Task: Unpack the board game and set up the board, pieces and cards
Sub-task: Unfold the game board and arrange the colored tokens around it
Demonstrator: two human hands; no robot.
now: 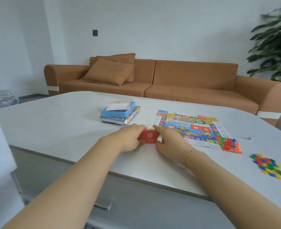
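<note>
On the white table the paper board lies unfolded, right of centre. The box sits far left of it. The left hand and right hand both pinch a red card stack, just beside the board's near-left corner. Coloured pieces rest on the near-right corner.
</note>
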